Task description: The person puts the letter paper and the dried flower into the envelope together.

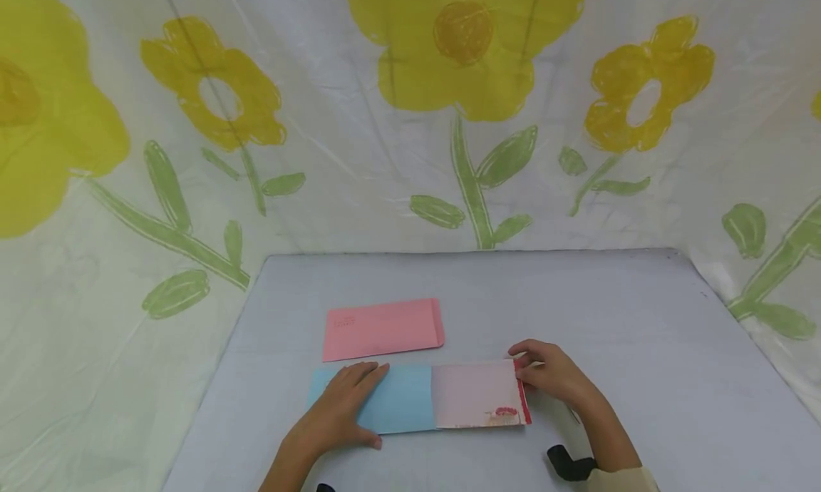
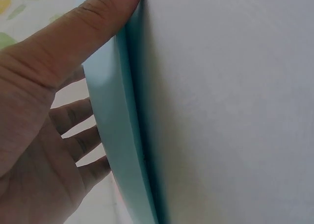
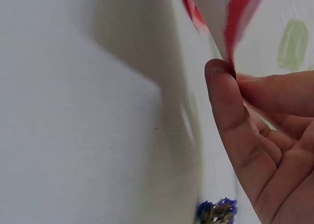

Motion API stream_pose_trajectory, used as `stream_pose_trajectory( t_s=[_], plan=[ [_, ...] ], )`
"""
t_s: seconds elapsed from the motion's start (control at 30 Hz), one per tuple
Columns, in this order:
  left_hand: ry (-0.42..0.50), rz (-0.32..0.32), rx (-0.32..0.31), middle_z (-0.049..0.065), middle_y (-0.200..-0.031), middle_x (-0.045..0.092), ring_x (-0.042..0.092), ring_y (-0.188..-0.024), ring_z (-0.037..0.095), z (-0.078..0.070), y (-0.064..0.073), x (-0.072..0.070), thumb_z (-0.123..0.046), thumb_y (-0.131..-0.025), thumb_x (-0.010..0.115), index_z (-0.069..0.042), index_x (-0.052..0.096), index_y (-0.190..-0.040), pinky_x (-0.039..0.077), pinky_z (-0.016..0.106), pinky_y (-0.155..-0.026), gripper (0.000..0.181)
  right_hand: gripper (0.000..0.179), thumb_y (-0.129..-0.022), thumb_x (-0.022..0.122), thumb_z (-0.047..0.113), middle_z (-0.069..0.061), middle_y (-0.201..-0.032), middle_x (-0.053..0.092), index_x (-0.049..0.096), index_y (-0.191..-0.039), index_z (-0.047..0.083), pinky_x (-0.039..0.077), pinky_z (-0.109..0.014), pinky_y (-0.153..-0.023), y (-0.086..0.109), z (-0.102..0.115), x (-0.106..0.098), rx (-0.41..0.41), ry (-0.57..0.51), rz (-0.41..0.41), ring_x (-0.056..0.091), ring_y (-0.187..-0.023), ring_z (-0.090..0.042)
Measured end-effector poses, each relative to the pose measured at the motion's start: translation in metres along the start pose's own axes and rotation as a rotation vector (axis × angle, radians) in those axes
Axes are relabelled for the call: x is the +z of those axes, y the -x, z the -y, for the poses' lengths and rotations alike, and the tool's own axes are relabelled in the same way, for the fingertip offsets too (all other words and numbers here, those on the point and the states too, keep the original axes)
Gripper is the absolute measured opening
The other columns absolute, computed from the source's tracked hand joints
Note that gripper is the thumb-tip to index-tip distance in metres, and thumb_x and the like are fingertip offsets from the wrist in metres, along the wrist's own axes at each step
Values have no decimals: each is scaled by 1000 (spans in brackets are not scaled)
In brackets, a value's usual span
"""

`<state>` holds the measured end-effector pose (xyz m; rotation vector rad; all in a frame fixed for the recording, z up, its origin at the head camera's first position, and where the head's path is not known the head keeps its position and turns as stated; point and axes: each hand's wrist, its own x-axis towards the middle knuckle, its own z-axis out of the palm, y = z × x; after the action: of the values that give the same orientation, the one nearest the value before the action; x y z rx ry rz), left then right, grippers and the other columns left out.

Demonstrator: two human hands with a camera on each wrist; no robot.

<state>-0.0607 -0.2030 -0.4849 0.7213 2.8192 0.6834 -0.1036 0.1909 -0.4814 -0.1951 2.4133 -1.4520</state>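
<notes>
A light blue envelope [image 1: 405,399] lies on the table, with a pale pink card [image 1: 474,392] showing at its right end. The card carries a red strip along its right edge and a small printed picture near its lower corner. My left hand [image 1: 343,410] rests on the envelope with fingers spread, its thumb at the near edge. In the left wrist view, the thumb [image 2: 83,33] lies along the blue paper [image 2: 115,116]. My right hand [image 1: 554,371] pinches the card's red edge between thumb and fingertips; the right wrist view shows that edge [image 3: 235,28] lifted.
A pink envelope [image 1: 385,329] with small print lies just beyond the blue one on the pale table [image 1: 577,299]. Behind the table hangs a white cloth [image 1: 359,185] with yellow flowers. Small purple flowers [image 3: 218,210] show low in the right wrist view.
</notes>
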Motion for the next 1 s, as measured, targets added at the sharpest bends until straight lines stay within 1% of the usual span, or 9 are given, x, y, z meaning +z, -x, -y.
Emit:
stream_pose_trajectory(
  t_s=[0.13,0.23,0.3,0.37,0.5,0.63,0.73,1.0],
  plan=[
    [10,9,9,10,-148,45,38,-137,32,0,-1,0,-45,-57,97,-11,44,-151,30,55,-114,114,27,-89,67,-5,-7,-89,62,66,-116,0,58,-30,-66,3,-1,4,56,-8,-82,63,-78,-21],
    [17,1,28,10,-147,47,39,-136,31,0,-1,0,-42,-60,96,-11,46,-150,28,57,-114,108,26,-89,67,-4,-7,-86,62,66,-115,0,57,-29,-66,4,0,6,86,-20,-114,63,-74,-21],
    [14,-7,43,10,-146,47,40,-136,30,0,-1,0,-38,-62,94,-10,47,-149,28,56,-114,103,26,-89,67,-3,-7,-85,62,65,-115,-1,57,-29,-65,5,1,6,82,-33,-112,64,-73,-21],
    [9,-9,50,10,-145,48,41,-135,30,-1,-1,-1,-33,-63,91,-10,48,-148,31,55,-113,98,26,-90,68,-3,-7,-84,63,64,-116,-3,58,-30,-65,6,0,6,57,-37,-102,64,-72,-22],
    [10,14,40,11,-145,48,41,-134,30,-4,-3,-1,-27,-65,87,-12,49,-147,36,53,-110,92,27,-90,68,-4,-7,-84,64,63,-116,-7,58,-30,-64,6,-3,6,-1,-47,-77,64,-71,-23],
    [7,23,36,12,-145,48,42,-133,30,-6,-5,-1,-23,-65,84,-13,49,-147,39,54,-108,90,27,-89,68,-5,-8,-83,65,62,-115,-8,58,-29,-64,5,-6,6,-36,-64,-63,64,-70,-23],
    [3,18,40,11,-144,49,43,-132,29,-7,-5,-2,-23,-65,83,-14,49,-147,40,53,-106,89,26,-89,68,-5,-9,-83,66,62,-114,-8,58,-29,-63,4,-6,6,-34,-71,-71,64,-70,-23],
    [-18,-1,57,10,-142,50,45,-130,28,-7,-6,-1,-23,-66,82,-15,49,-147,42,53,-104,87,25,-90,68,-4,-8,-83,66,64,-114,-5,56,-28,-62,5,-5,10,12,-74,-116,62,-70,-22]
  ],
)
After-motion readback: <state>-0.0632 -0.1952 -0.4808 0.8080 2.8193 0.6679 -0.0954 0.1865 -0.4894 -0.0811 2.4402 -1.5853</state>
